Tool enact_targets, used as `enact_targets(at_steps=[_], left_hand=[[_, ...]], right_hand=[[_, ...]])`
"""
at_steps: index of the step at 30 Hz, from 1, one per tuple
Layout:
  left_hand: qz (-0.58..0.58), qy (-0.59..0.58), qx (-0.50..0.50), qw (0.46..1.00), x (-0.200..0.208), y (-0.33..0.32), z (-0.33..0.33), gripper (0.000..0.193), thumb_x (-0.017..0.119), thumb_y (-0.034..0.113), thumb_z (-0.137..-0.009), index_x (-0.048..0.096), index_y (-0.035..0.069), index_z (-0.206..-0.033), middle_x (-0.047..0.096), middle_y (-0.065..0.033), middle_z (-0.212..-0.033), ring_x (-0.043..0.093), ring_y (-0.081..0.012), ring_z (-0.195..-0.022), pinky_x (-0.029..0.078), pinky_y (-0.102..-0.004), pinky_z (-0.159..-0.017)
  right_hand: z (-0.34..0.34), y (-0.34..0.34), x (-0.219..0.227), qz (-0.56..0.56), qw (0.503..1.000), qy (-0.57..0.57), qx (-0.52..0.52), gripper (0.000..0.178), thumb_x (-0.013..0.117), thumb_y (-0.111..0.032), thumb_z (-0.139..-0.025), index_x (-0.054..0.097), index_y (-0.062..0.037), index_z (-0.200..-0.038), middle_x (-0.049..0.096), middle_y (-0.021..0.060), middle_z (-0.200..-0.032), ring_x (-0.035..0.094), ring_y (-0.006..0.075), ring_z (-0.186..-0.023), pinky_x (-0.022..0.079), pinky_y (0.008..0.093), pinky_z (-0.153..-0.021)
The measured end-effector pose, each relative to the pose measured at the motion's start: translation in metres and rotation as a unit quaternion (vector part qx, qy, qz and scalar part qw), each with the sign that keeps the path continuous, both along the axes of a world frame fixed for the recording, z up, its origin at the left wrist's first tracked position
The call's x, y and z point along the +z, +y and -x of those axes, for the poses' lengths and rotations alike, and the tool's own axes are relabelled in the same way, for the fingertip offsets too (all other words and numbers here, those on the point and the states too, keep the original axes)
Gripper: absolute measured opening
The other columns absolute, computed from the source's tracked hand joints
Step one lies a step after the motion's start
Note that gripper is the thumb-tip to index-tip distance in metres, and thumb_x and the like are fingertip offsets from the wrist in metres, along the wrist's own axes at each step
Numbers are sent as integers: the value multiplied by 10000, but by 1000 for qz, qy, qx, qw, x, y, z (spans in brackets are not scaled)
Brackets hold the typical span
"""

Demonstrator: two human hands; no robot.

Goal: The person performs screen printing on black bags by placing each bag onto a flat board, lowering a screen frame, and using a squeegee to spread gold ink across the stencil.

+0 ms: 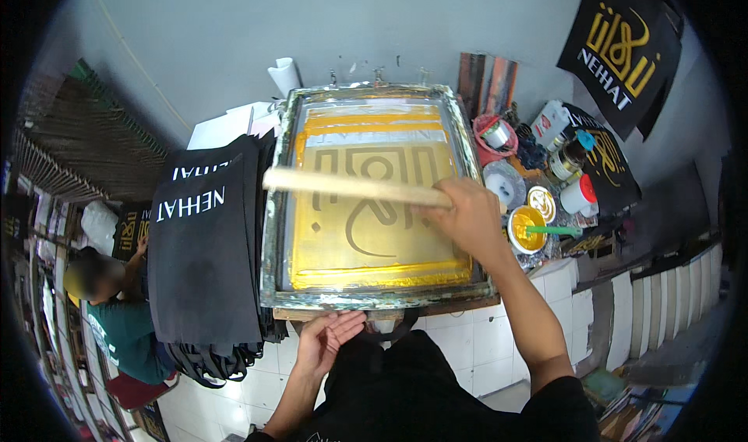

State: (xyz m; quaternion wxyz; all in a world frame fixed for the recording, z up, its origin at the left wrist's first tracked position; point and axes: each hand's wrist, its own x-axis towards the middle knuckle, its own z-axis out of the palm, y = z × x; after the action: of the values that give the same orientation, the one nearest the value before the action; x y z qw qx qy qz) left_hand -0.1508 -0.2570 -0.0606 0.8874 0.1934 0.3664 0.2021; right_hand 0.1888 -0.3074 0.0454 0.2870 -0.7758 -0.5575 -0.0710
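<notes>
Squeegee [354, 189], gripped in my right hand [466, 216], crosses the screen [274, 239]; even pressure and a level blade should spread the gold ink [382, 275] best. My left hand [331, 336] lies open by the near edge. Pots [512, 236] crowd the surface [555, 249] rightward; black bags [206, 278] and a co-worker [125, 329] occupy the left.

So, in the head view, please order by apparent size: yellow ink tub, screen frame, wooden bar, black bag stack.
Largest to smallest:
screen frame
black bag stack
wooden bar
yellow ink tub
</notes>
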Motion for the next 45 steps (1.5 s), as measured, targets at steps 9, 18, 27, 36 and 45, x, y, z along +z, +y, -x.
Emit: enact_targets(at_steps=[9,18,27,36,45], left_hand=[[3,106,-23,994,20,5,14,388,507,212,-1007,638,-122,-1155,636,-324,-1304,649,-383,-1212,530,-460,-1030],[-644,454,180,589,-5,103,-8,419,464,294,-1085,620,-41,-1283,626,-217,-1352,533,-363,-1354,391,-468,-1131],[-561,458,177,666,-22,103,-2,580,377,434,-1102,613,-46,-1324,639,-231,-1337,593,-363,-1278,430,-450,-1099],[-528,423,216,705,-19,103,-9,638,379,486,-1098,595,-71,-1320,686,-233,-1243,641,-324,-1202,452,-427,-1075],[-531,405,217,711,-13,104,-13,638,396,487,-1098,575,-74,-1343,679,-254,-1246,638,-313,-1210,445,-423,-1097]], right_hand=[[-95,137,-97,-49,994,-83,48,422,793,-398,-847,707,-44,-1061,726,170,-1023,691,360,-987,538,473,-839],[-151,187,-42,178,982,-64,21,549,748,-558,-843,758,-82,-1118,754,204,-973,717,402,-950,548,505,-844],[-153,271,-33,194,979,-62,-7,650,748,-644,-804,769,-62,-1093,752,224,-915,728,403,-927,565,488,-836],[-126,297,-47,189,971,-146,24,733,689,-748,-790,748,-59,-1031,762,162,-932,740,334,-902,581,471,-767],[-112,272,-69,8,943,-197,267,629,759,-676,-755,724,-56,-855,711,86,-786,711,278,-775,564,412,-667]])
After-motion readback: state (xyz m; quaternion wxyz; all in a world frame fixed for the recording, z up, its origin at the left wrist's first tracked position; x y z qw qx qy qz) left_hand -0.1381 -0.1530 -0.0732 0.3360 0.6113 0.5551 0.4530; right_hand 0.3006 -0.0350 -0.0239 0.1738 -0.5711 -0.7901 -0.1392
